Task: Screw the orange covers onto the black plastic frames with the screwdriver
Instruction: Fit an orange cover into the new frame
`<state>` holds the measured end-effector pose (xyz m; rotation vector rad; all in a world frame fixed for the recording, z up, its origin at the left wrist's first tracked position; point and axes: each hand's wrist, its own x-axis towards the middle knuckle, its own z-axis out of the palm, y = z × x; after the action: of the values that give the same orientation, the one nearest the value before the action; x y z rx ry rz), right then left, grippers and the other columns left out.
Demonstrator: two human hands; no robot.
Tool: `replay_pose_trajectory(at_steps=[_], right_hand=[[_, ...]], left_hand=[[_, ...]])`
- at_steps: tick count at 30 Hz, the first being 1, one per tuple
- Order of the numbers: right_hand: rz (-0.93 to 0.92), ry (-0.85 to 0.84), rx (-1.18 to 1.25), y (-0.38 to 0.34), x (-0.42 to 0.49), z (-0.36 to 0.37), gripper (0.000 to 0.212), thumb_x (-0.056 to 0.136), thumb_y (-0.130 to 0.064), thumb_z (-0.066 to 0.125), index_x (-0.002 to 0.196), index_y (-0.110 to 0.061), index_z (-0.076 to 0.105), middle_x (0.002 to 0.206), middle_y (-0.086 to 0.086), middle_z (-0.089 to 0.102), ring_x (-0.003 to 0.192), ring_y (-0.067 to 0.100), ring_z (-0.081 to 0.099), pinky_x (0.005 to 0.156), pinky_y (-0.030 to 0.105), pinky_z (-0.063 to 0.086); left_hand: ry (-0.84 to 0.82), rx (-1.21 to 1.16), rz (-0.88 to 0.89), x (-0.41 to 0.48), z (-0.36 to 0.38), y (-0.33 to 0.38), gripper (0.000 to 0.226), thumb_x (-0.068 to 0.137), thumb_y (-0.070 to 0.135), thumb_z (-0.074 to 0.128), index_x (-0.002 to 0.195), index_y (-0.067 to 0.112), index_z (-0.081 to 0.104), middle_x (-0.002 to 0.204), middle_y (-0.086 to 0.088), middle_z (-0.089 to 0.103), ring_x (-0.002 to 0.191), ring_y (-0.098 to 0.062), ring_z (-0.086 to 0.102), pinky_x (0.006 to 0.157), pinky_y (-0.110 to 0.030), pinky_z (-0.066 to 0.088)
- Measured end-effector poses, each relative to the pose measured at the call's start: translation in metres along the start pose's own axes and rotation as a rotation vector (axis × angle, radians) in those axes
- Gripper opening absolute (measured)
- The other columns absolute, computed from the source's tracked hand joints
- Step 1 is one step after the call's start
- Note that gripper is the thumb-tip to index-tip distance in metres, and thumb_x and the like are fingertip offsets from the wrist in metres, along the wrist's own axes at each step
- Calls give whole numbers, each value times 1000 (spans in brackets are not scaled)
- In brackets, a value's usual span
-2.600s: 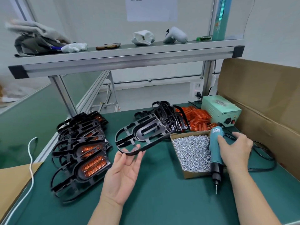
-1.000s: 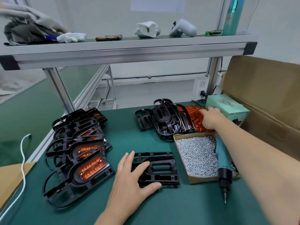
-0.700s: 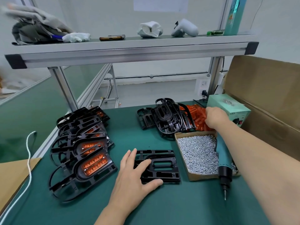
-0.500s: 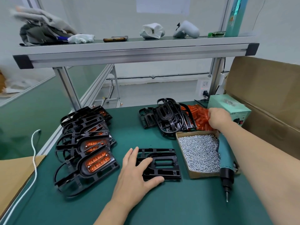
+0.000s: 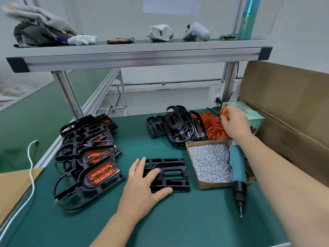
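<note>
Pressing the frame [image 5: 170, 175] on the tabletop [image 5: 160, 220] left of the screw box [image 5: 210, 163], left hand [image 5: 142, 188] had fingers spread; behind the box, right hand [image 5: 235, 124] fingers pinched a cover [image 5: 224, 111]; screwdriver [image 5: 237, 168] lay on box's right edge.

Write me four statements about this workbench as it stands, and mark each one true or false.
1. The left hand rests flat on a lone black frame on the mat. True.
2. The right hand grips the screwdriver. False: it pinches an orange cover above the orange pile; the screwdriver lies against the screw box.
3. The lone black frame already carries an orange cover. False: its opening is empty.
4. The stacked frames at the left hold orange covers. True.
</note>
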<state>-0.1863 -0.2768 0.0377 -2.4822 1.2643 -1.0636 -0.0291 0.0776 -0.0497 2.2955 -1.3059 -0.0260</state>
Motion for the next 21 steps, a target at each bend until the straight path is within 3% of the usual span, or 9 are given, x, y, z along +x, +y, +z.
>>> replay_pose_trajectory(at_steps=[7, 10, 14, 18, 21], right_hand=[[-32, 73, 242, -24, -19, -13, 11, 91, -9, 62, 100, -15, 65, 90, 2, 69, 82, 22, 61, 77, 35, 46], [3, -88, 519, -51, -42, -26, 17, 93, -4, 63, 99, -19, 68, 90, -2, 73, 84, 21, 70, 77, 36, 57], [150, -228, 947, -88, -80, -43, 33, 93, 13, 55, 95, -16, 69, 90, 4, 75, 84, 20, 76, 73, 24, 59], [286, -346, 1183, -109, -118, -51, 25, 94, 13, 44, 99, 4, 67, 100, 23, 73, 90, 29, 72, 85, 35, 61], [367, -316, 1241, -125, -152, -45, 11, 97, 5, 53, 97, 8, 64, 104, 25, 71, 89, 26, 70, 88, 37, 59]], left_hand=[[1, 6, 6, 0, 1, 0, 92, 64, 100, 29, 135, 46, 50, 163, 9, 9, 148, -6, -13, 115, -41, 28], [6, 15, 7, 0, 0, 0, 92, 64, 100, 28, 134, 46, 51, 163, 7, 11, 149, -8, -10, 115, -42, 29], [14, -1, 8, 0, -2, 2, 93, 63, 100, 28, 133, 45, 54, 163, 6, 13, 149, -8, -9, 114, -42, 30], [27, -23, 14, -2, -7, 7, 95, 63, 101, 24, 128, 42, 59, 162, 4, 19, 150, -11, -2, 115, -40, 29], [44, -14, 21, -10, -10, 8, 97, 63, 101, 23, 126, 39, 62, 161, 0, 23, 150, -15, 4, 115, -40, 29]])
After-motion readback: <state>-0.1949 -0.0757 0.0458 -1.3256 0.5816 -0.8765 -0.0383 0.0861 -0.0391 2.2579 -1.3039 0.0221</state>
